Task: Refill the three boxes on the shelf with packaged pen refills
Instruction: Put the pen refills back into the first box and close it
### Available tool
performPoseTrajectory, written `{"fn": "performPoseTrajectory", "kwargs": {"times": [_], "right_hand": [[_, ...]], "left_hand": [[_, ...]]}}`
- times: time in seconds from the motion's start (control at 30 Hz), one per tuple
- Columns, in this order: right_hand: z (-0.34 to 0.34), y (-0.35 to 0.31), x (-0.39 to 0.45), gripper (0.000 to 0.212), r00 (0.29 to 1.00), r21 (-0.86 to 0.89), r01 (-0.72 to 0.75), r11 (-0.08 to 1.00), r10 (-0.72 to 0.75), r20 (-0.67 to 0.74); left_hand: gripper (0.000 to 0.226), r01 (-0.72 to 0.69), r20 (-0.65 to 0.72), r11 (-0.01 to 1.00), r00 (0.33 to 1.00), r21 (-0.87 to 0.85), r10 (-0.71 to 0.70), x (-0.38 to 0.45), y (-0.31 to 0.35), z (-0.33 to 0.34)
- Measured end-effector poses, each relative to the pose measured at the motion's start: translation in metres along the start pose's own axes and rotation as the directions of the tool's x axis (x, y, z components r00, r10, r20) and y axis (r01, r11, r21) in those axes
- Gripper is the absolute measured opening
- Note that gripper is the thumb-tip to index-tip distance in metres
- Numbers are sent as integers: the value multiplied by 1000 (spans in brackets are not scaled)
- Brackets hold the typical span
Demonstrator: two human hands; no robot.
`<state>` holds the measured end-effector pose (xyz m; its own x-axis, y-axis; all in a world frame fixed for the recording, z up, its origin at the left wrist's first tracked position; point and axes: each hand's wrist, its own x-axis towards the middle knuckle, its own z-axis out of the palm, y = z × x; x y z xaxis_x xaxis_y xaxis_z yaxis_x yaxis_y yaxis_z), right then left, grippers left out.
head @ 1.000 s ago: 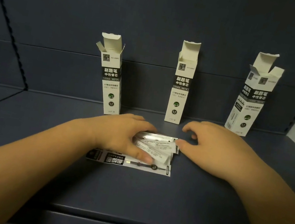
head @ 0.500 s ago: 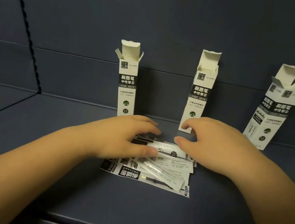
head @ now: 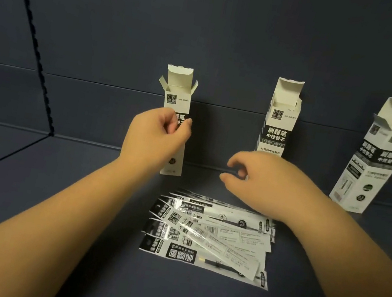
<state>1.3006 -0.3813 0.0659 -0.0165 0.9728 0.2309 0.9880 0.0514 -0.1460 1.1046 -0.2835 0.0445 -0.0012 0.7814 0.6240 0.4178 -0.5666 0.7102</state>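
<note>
- Left hand (head: 156, 138) covers the middle of the left box (head: 179, 93).
- Right hand (head: 259, 183) hides the middle box's (head: 281, 119) base.
- Refill packets' (head: 208, 234) small print is unreadable.

i'm seeing both forearms showing bare. my left hand (head: 155, 133) and right hand (head: 265, 179) are wearing nothing.

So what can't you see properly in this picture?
- Inside the three boxes: head view, their own walls hide whether anything is in the left box, middle box or right box.
- Left hand: its fingers curl in front of the left box; whether they touch it is unclear.
- Lower refill packets: upper ones cover them, so no count.
- Small print on the packets: too small.
</note>
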Motion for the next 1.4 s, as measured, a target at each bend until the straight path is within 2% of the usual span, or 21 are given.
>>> {"fn": "performPoseTrajectory", "kwargs": {"times": [0.1, 0.27, 0.37, 0.5, 0.6, 0.77, 0.9, 1.1, 1.2, 1.4], "right_hand": [[11, 5, -3, 35, 1000, 37, -7, 999, 7, 11], [15, 10, -8, 34, 999, 61, 3, 998, -5, 41], [12, 14, -11, 36, 999, 60, 0, 998, -3, 49], [9, 14, -14, 37, 998, 39, 10, 999, -13, 62], [8, 8, -17, 47, 995, 6, 40, 999, -41, 89], [7, -7, -23, 71, 970, -61, 138, 989, -123, 208], [9, -10, -27, 75, 943, -69, 206, 976, -179, 281], [12, -8, -27, 56, 909, -65, 255, 965, -217, 355], [13, -4, -27, 42, 917, -51, 263, 963, -233, 323], [15, -5, -29, 16, 936, -26, 249, 968, -234, 265]], "left_hand": [[48, -50, -52, 995, 997, 82, 55, -3, -13, 7], [48, 67, -49, 997, 997, -29, -68, 0, -33, 5], [50, 112, -48, 994, 993, 17, -111, 1, -39, 2], [83, 174, 15, 985, 985, 6, -174, 5, -49, 5], [90, 177, 102, 984, 980, -29, -173, 6, -52, 8], [79, 177, 177, 977, 972, -118, -155, 1, -48, 10], [64, 134, 203, 987, 973, -92, -113, 0, -43, 6], [58, 50, 298, 996, 954, -74, -26, -4, -31, -1], [59, 2, 357, 998, 934, -71, 24, -7, -26, -3], [60, 12, 403, 996, 915, -85, 24, -10, -26, -5]]}}
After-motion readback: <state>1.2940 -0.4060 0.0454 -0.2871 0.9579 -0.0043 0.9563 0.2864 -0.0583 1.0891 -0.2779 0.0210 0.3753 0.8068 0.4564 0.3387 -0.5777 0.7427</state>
